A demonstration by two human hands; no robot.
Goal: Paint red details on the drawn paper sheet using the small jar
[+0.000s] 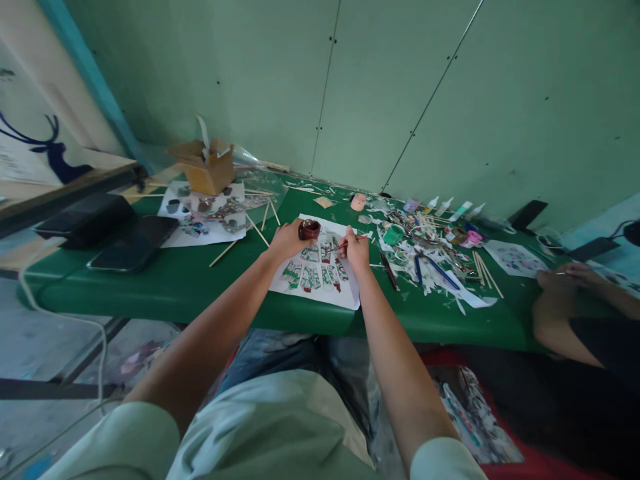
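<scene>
At the far left, a panel bearing a dark blue antlered deer (63, 157) stood beside the green-covered surface (165, 287). On the surface's left end lay a black box-shaped device (90, 217) and, just beside it, a flat dark tablet-like device (134, 243). Next came a white sheet (173, 237) strewn with dark and grey pieces, an open cardboard box (213, 177) near its upper edge, and loose wooden sticks (223, 254).

At the centre, the person's left hand (289, 241) was curled about a dark red jar (309, 230), its mouth uppermost, above the upper left part of a patterned sheet (345, 298). This sheet lay flat between the forearms, its segmented design partly coloured green and dark red. The right hand (357, 249) pinched a thin red brush (342, 246) over the design's upper right part; whether the tip touched the paper could not be told.

Farther right lay a pink jar (358, 202), a green paint pot (393, 233) amid white scraps, a dark pen (389, 271), a blue pen (443, 273) and a fan of wooden rods (487, 275). At the right edge, a co-worker's hands (563, 277) were held near a printed sheet (515, 257).
</scene>
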